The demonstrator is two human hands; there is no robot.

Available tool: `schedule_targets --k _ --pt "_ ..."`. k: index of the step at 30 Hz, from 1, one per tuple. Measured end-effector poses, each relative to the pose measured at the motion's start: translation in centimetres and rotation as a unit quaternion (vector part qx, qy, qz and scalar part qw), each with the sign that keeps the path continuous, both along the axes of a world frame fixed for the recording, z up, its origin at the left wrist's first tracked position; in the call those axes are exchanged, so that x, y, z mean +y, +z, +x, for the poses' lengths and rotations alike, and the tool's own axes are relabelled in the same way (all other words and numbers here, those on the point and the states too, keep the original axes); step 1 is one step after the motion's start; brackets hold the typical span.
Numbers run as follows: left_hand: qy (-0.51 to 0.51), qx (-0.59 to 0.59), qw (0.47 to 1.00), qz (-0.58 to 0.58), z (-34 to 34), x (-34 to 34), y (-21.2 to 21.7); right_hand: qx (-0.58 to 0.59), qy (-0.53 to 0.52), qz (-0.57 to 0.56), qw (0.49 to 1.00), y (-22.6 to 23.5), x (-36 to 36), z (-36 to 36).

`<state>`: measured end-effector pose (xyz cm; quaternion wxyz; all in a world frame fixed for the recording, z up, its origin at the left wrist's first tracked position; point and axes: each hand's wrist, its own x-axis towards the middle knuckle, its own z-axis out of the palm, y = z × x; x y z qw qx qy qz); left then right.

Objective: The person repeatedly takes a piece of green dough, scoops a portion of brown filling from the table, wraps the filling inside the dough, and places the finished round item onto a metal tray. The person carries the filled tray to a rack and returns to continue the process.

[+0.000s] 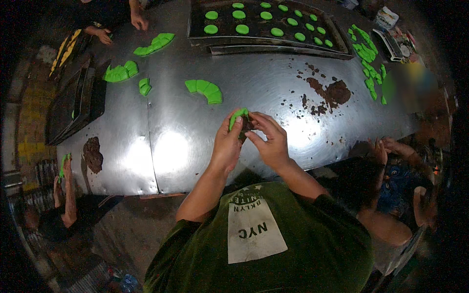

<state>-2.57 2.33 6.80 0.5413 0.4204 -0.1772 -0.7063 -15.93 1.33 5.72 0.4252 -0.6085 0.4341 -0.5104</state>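
Note:
Both my hands meet above the near middle of a metal table point(195, 136). A piece of bright green dough point(238, 116) lies in my left hand point(227, 141), its thumb pressed against the near side. Dark brown, crumbly filling point(247, 126) sits against the dough. My right hand point(271, 141) curves its fingers and thumb around the filling's right side; part of it is hidden by the fingers. Beyond my hands, a curved row of green dough pieces point(205, 89) rests on the metal, with a couple of smaller pieces point(144, 86) to its left.
A dark baking tray point(273, 42) with several green rounds stands at the far side. Crumbled brown filling point(337, 93) and more green pieces point(366, 51) lie right. Stacked trays point(80, 107) and a brown lump point(93, 155) are left. Co-workers' hands show far left point(139, 22), left point(67, 171) and right point(381, 149).

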Motion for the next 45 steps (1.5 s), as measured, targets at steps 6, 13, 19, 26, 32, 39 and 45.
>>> schedule_targets --k 6,13,19,26,32,39,45 --pt "-0.014 0.06 0.998 0.031 -1.1 -1.5 -0.5 0.194 0.015 -0.177 0.965 -0.8 -1.3 -1.6" --pt "-0.066 0.018 0.997 0.028 -1.1 -5.1 -1.3 0.109 0.169 0.082 0.976 0.5 -11.3 -7.0" --pt "0.08 0.157 0.978 0.114 -1.9 -8.4 -2.7 0.218 0.201 -0.24 0.924 0.0 -13.2 -3.7" --pt "-0.136 0.137 0.979 0.063 1.5 -8.4 -0.4 0.276 0.146 -0.285 0.906 1.1 -10.0 -2.6" --pt "-0.122 0.063 0.974 -0.18 1.4 -5.0 2.8 0.138 0.066 -0.231 0.961 6.2 -6.2 -3.0" --pt "-0.017 -0.266 0.923 -0.277 -0.3 0.4 5.1 -0.041 0.067 -0.04 0.996 6.8 -2.4 -1.3" --pt "-0.025 -0.152 0.97 -0.191 -2.0 2.1 4.9 0.153 -0.022 -0.316 0.936 6.2 1.5 0.2"
